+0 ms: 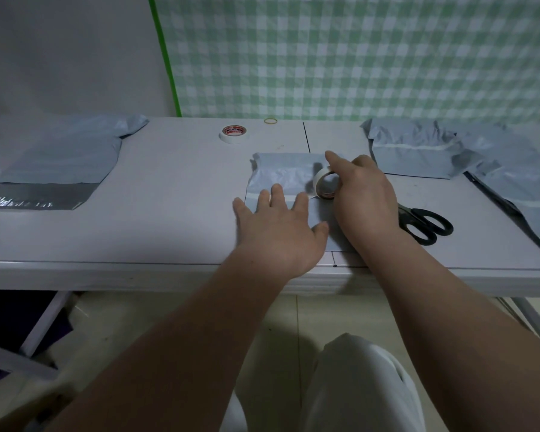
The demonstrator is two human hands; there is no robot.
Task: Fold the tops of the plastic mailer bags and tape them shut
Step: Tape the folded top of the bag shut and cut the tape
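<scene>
A gray mailer bag (281,174) lay flat on the desk (175,194), close to the middle of the front edge. The left hand (278,232) rested on the near part of the bag. Its fingers (276,194) were straight and spread out, pressing down and holding nothing. The right hand (365,194) was just beside it, over the right side of the bag. Its fingers were curled around a white tape roll (320,179), held up on its edge just over the bag, with 1 finger pointing straight toward the back edge. A 2nd roll (234,134) lay flat near the back edge, and a yellow rubber band (270,121) lay close by it. Black scissors (424,224) lay near the front edge, just right of the right hand. A left pile (60,157) of gray bags lay by the left edge, and a right pile (412,154) lay by the back right corner.
</scene>
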